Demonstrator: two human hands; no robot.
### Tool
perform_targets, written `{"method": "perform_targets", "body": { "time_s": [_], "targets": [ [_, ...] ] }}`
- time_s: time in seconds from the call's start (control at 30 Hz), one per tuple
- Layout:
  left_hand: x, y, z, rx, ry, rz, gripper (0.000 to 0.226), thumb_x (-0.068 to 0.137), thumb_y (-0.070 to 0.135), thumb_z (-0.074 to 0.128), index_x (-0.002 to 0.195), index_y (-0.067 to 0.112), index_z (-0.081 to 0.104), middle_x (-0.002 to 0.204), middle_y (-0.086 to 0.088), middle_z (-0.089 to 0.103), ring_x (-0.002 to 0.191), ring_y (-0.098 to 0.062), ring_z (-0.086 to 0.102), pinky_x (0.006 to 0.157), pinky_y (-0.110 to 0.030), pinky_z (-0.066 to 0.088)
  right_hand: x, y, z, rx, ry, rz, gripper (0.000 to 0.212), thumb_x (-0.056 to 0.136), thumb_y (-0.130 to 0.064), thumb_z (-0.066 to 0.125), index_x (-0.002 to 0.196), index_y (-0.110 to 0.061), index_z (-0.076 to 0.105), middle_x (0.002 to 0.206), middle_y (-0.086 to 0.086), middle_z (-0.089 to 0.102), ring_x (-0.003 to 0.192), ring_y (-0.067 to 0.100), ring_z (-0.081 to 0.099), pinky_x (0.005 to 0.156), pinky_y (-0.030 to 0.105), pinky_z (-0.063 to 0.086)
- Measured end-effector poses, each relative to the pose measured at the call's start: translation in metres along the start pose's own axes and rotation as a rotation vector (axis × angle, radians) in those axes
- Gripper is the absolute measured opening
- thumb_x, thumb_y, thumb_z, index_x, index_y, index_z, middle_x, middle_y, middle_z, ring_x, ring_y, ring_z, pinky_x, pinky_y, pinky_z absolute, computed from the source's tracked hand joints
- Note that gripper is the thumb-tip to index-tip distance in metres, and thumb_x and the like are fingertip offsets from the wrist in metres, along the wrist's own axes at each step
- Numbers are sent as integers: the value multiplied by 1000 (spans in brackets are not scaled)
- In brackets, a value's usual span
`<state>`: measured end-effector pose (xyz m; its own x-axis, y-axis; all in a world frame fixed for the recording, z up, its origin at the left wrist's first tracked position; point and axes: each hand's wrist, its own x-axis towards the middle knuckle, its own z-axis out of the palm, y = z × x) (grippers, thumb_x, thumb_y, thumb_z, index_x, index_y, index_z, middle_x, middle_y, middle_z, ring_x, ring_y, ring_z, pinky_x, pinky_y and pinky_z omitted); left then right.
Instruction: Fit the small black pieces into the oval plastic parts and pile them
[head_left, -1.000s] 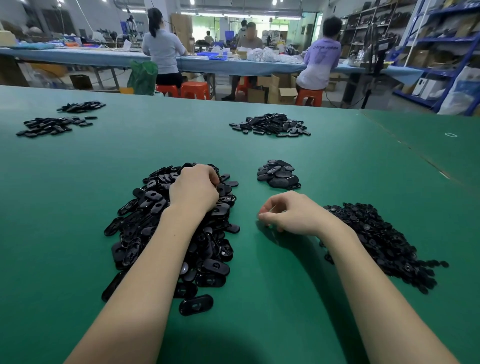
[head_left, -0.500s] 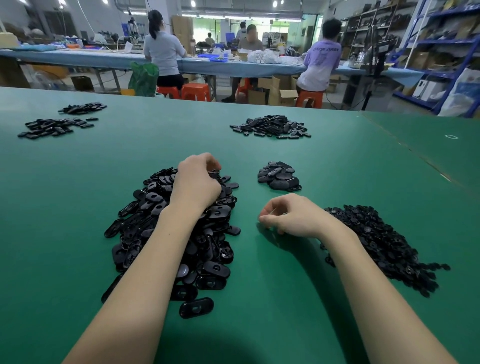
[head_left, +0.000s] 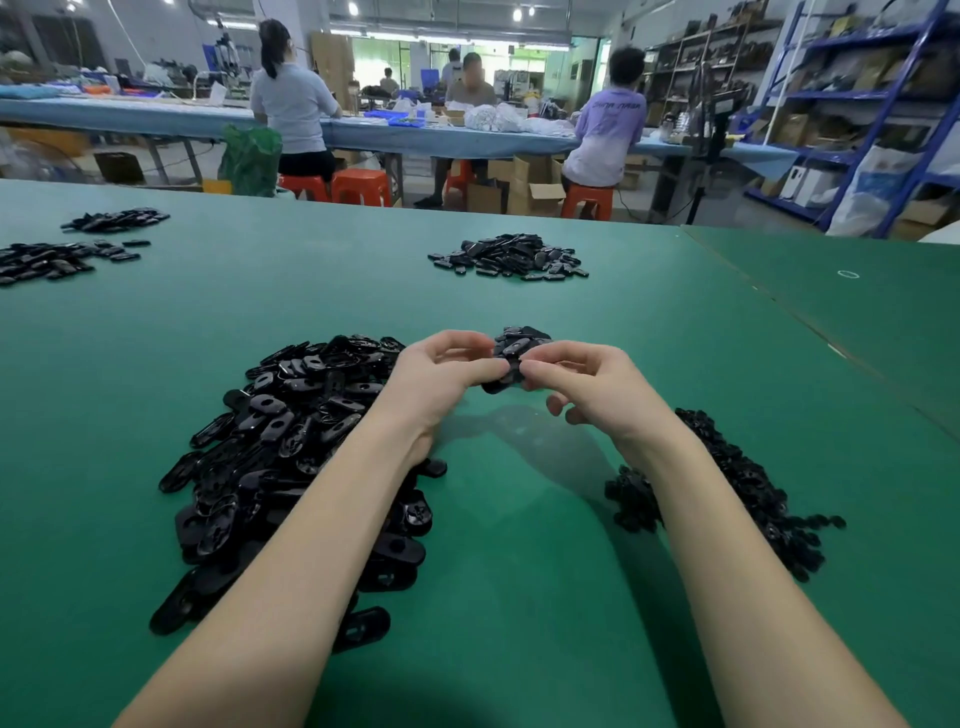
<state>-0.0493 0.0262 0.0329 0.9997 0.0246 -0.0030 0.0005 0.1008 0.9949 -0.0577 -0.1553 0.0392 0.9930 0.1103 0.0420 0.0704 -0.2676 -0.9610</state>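
A big heap of black oval plastic parts (head_left: 291, 436) lies on the green table (head_left: 519, 597) at my left. A heap of small black pieces (head_left: 748, 483) lies at my right, partly hidden by my right forearm. My left hand (head_left: 441, 379) and my right hand (head_left: 587, 384) meet above the table's middle and pinch one oval part (head_left: 506, 376) between their fingertips. Just behind the hands sits a small pile of ovals (head_left: 522, 338), mostly hidden by them. Whether my right hand also holds a small piece is hidden.
More piles of black ovals lie farther off: one at the back centre (head_left: 511, 257), two at the far left (head_left: 57, 260) (head_left: 117, 219). A seam (head_left: 779, 306) crosses the table at the right. Beyond the far edge, people sit on orange stools at a blue bench.
My left hand lifted off the big oval heap and moved right with an oval part. My right hand rose from the table and met it in the middle.
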Motion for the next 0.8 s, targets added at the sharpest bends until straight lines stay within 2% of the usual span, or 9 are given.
{"method": "perform_targets", "body": {
  "time_s": [0.1,0.17,0.23,0.37,0.5,0.63,0.7,0.8],
  "targets": [
    [-3,0,8,-143,-108,-82,12,85,3,74,91,13,69,85,-3,75,77,-14,69,82,-19,52,-1,2,-10,-71,18,8,3,93,-25,74,92,-22,75,78,-8,76,56,7,55,54,18,40],
    [-4,0,10,-179,-141,-155,3,92,15,69,96,14,69,87,1,75,72,-11,71,84,-24,54,-2,2,-16,-69,32,4,3,93,-23,73,90,-23,75,79,-7,76,56,8,55,53,17,40],
    [-4,-1,9,-86,-171,-220,9,95,24,66,98,17,71,97,0,74,74,-12,72,82,-30,58,-3,2,-21,-45,38,-5,4,92,-23,74,88,-25,74,81,-5,77,56,8,55,52,16,40],
    [-8,-4,7,25,-358,-293,15,97,29,65,107,20,71,100,3,77,74,-9,69,66,-20,55,-4,3,-26,-36,39,-36,6,89,-19,76,88,-24,74,79,-5,74,56,8,54,50,14,40],
    [-8,-8,11,5,-304,-248,11,90,18,73,100,20,72,86,8,75,69,-6,67,59,-17,49,-4,5,-28,-63,19,-57,14,93,-10,69,90,-23,74,84,-7,75,57,9,57,51,15,41],
    [-8,-13,14,39,-233,-193,14,88,11,74,100,18,73,79,5,74,65,-7,66,55,-15,50,-2,10,-35,-179,55,-3,4,92,-22,73,93,-24,75,85,-2,76,55,6,58,58,22,42],
    [-8,-14,15,109,-201,-142,14,89,8,72,100,17,73,79,2,73,63,-6,65,55,-15,50,-1,14,-45,-283,96,56,5,92,-25,71,93,-26,75,88,-6,77,55,4,59,63,24,44],
    [-9,-18,19,147,-184,-101,20,91,1,68,107,11,71,81,-5,70,67,-12,65,61,-17,55,0,21,-61,-478,144,125,11,93,-28,65,92,-32,76,89,-14,75,74,4,64,66,22,44]
  ]
}}
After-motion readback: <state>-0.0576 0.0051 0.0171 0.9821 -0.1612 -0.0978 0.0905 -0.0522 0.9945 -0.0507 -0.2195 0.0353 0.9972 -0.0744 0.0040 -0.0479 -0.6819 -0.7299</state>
